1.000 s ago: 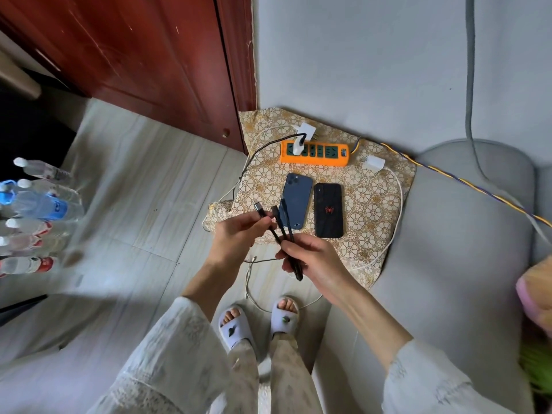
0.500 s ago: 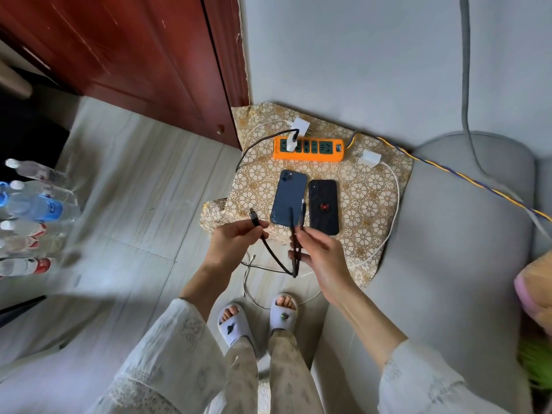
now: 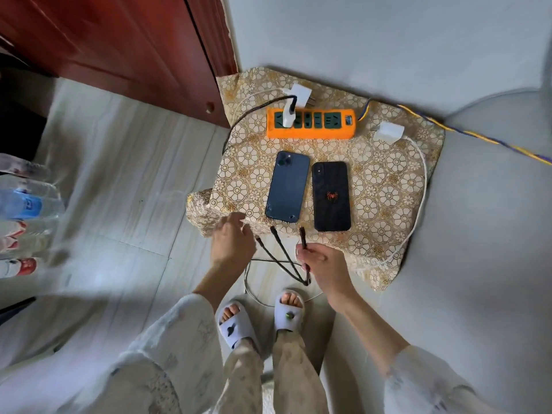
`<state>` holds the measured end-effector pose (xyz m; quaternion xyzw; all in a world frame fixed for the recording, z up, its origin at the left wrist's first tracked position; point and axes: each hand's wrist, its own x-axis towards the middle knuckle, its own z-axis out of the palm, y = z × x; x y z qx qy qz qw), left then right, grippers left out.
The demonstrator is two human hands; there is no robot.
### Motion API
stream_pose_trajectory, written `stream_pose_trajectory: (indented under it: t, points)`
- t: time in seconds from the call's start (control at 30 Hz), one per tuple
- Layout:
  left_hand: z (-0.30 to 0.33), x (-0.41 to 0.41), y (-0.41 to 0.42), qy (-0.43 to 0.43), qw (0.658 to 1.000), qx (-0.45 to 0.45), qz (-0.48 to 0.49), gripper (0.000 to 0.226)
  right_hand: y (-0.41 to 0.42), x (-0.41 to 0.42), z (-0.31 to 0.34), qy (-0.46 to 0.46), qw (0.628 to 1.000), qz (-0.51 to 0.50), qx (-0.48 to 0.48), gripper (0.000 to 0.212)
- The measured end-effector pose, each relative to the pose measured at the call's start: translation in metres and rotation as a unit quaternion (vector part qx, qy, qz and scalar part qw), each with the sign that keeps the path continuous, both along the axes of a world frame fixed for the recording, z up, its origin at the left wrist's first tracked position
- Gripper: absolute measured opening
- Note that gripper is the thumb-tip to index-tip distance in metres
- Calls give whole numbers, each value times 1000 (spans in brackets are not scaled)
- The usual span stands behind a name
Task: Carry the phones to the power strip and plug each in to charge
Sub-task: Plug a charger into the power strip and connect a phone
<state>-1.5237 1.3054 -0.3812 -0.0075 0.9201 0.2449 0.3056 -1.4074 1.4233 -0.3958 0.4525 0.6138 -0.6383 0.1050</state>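
Two phones lie face down side by side on a gold floral cloth (image 3: 385,186): a dark blue phone (image 3: 287,191) on the left and a black phone (image 3: 331,196) with a red spider mark on the right. Behind them sits the orange power strip (image 3: 312,124) with a white charger (image 3: 289,115) plugged into its left socket. My right hand (image 3: 321,261) pinches one plug end of a black multi-head cable (image 3: 283,255) just below the black phone. Two other cable ends hang free between my hands. My left hand (image 3: 231,242) hovers with relaxed fingers at the cloth's front left corner.
A second white charger (image 3: 388,131) with a white cable lies right of the strip. A yellow-blue cord (image 3: 478,138) runs off to the right over a grey sofa (image 3: 478,249). Water bottles (image 3: 27,204) stand at the left. A red-brown door (image 3: 134,46) is behind.
My left hand has let go of the cable end it pinched and opened. My right hand keeps one plug end and has shifted toward the black phone's lower edge.
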Motion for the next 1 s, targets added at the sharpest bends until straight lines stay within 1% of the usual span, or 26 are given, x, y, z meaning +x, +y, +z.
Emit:
stream_pose_trajectory:
  t: [0.1,0.2,0.27,0.33,0.4,0.47,0.53,0.6,0.63,0.7,0.77,0.83,0.9,0.93,1.0]
  points:
    - [-26,-14,30,19,999,15,-26,34,8,-6,-18,36,998,-14,-52,29]
    - [-45,-25,57,26,999,35,-14,39,16,-12,-28,41,996,-3,-78,24]
    - [-54,-30,71,34,999,18,-23,54,20,-15,-33,39,995,-10,-93,25]
    - [-59,-30,82,40,998,-30,-38,73,23,-17,-37,35,992,-33,-113,25]
    - [-61,-28,90,44,996,-60,-43,82,25,-18,-40,30,991,-51,-123,25]
    - [-59,-30,96,24,997,-73,-18,88,27,-18,-41,19,991,-54,-121,24]
    - [-57,-36,100,-8,996,-86,8,94,28,-17,-42,0,990,-65,-125,16]
    - [-56,-41,104,-33,994,-98,25,94,29,-18,-42,-16,988,-74,-135,8]
    - [-57,-42,106,-43,993,-103,29,94,29,-17,-42,-21,987,-74,-140,7]
    - [-59,-44,103,-49,993,-101,28,91,28,-17,-42,-26,988,-61,-141,7]
    - [-63,-49,96,-55,996,-59,35,80,26,-16,-42,-28,991,-37,-129,12]
    - [-62,-55,87,-69,996,5,48,57,23,-14,-40,-27,992,-30,-120,16]
    - [-55,-58,79,-83,993,60,59,31,19,-15,-36,-22,991,-34,-127,15]
    - [-52,-58,76,-93,990,83,74,23,16,-16,-34,-24,990,-40,-135,13]
    - [-48,-56,73,-124,976,124,126,15,13,-18,-30,-26,987,-53,-147,6]
